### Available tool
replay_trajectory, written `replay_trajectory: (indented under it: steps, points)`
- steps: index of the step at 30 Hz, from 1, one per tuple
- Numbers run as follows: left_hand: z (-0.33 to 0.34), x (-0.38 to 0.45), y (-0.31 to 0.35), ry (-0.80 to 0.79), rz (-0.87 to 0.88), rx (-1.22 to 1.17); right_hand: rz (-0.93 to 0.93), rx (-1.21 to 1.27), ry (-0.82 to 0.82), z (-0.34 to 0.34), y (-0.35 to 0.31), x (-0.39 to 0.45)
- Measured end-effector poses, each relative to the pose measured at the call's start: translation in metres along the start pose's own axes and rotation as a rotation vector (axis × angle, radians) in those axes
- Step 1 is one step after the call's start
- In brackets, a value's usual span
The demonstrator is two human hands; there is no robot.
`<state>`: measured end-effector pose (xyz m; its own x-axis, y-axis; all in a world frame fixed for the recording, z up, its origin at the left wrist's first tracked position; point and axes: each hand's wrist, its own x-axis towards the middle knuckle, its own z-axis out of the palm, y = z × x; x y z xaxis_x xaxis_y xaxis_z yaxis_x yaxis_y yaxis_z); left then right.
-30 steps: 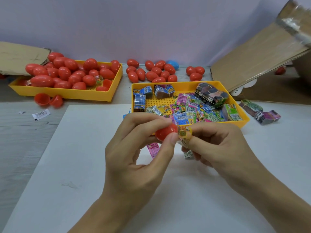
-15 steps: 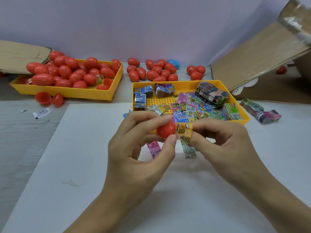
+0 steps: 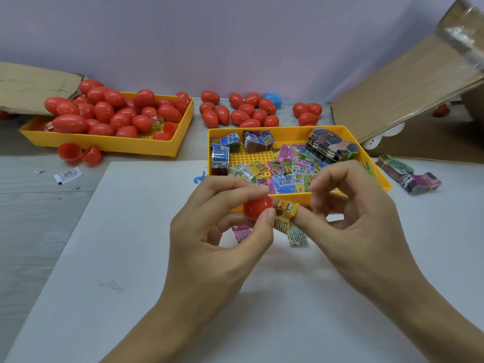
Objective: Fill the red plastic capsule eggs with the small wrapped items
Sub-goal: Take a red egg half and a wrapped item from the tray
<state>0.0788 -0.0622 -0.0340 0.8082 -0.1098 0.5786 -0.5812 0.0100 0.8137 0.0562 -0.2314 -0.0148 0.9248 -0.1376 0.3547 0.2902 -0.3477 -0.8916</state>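
Note:
My left hand (image 3: 222,239) pinches a red capsule half (image 3: 256,206) between thumb and fingers. A yellow wrapped item (image 3: 284,213) sticks out of its open side, and a fingertip of my right hand (image 3: 358,226) presses against the item's end. Behind the hands stands a yellow tray (image 3: 377,169) holding several small wrapped items (image 3: 288,176). Two more wrapped items lie on the white sheet under the hands, a pink one (image 3: 241,233) and a green one (image 3: 297,235).
A second yellow tray (image 3: 104,142) at the back left is piled with red eggs (image 3: 112,111). Loose red eggs (image 3: 235,111) and one blue egg (image 3: 273,98) lie by the wall. Two open red halves (image 3: 78,153) sit beside that tray. Cardboard (image 3: 408,93) leans at the right, bundled packets (image 3: 411,176) below it.
My right hand has shifted from pinching the yellow item to pushing it with a fingertip. The item sits a little further into the red half.

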Motion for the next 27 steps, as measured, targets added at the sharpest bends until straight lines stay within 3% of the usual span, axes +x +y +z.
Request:
replay_trajectory:
  steps: [4,27]
  points:
    - [0.0015,-0.0008,-0.0002,-0.001,-0.028,-0.029,-0.138,-0.082,-0.015,0.0010,-0.0016,0.0001]
    - [-0.0002,0.0023,0.0033,-0.003,-0.154,-0.087,-0.046,0.080,-0.063,0.0041,-0.0043,-0.0018]
